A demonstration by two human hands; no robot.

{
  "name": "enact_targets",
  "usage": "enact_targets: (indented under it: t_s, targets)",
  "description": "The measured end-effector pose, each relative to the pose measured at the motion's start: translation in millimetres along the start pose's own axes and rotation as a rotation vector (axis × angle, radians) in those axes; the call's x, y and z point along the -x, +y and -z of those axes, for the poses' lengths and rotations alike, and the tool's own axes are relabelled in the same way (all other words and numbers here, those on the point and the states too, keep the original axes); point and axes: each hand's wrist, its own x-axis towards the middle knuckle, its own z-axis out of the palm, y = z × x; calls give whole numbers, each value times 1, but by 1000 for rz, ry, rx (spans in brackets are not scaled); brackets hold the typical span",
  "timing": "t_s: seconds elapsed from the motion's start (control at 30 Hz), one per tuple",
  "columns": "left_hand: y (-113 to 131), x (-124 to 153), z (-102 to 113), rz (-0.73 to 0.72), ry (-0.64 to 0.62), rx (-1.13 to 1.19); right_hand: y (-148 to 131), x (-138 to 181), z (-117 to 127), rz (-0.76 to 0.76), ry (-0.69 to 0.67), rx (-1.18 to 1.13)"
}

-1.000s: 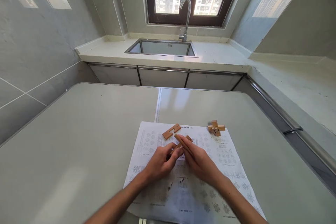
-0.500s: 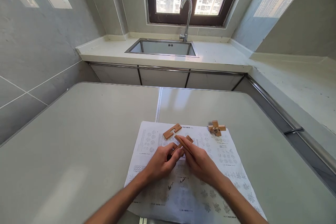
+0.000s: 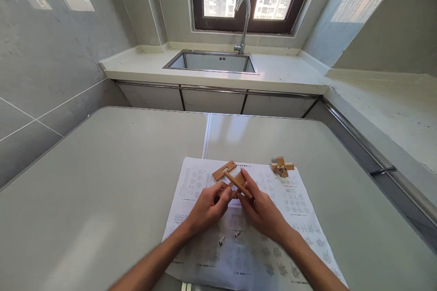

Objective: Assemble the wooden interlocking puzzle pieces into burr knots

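Above a printed paper sheet (image 3: 205,236), my two hands meet at wooden puzzle pieces. My left hand (image 3: 212,202) is closed on one flat wooden puzzle piece, partly hidden by its fingers. A second wooden puzzle piece (image 3: 235,183) lies slantwise across the first, with my right hand (image 3: 261,204) gripping its near end between fingers and thumb. How far the two pieces fit into each other I cannot tell. Just beyond them on the sheet lies a flat notched wooden piece (image 3: 218,173). An assembled cross-shaped wooden puzzle (image 3: 282,167) stands at the sheet's far right corner.
The sheet lies on a pale table (image 3: 102,168) with a seam down its middle. Past the table's far edge runs a white counter (image 3: 136,66) holding a sink (image 3: 211,72) and a tap (image 3: 244,22) under a window. Tiled walls flank both sides.
My right fingers have spread and shifted their grip. The piece in my right hand has turned and now shows as a bar across the other piece. My left hand has barely moved.
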Motion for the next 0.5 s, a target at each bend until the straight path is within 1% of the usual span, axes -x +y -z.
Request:
enact_targets:
  t_s: [0.07, 0.13, 0.23, 0.33, 0.43, 0.5]
  targets:
    - [2, 0, 1, -9, 83, 47, 1, 0, -1, 4, 27, 11]
    - [4, 0, 2, -37, 197, 55, 1, -1, -1, 5, 46, 17]
    - [7, -1, 4, -60, 355, 38, 0, -3, -1, 25, 62, 49]
    - [8, -2, 7, -57, 478, -7, -3, -5, 1, 81, 49, 94]
    - [7, -4, 8, -54, 551, -43, -5, -6, 2, 112, 46, 114]
    - [6, -5, 8, -55, 558, -54, -6, -6, 2, 120, 48, 120]
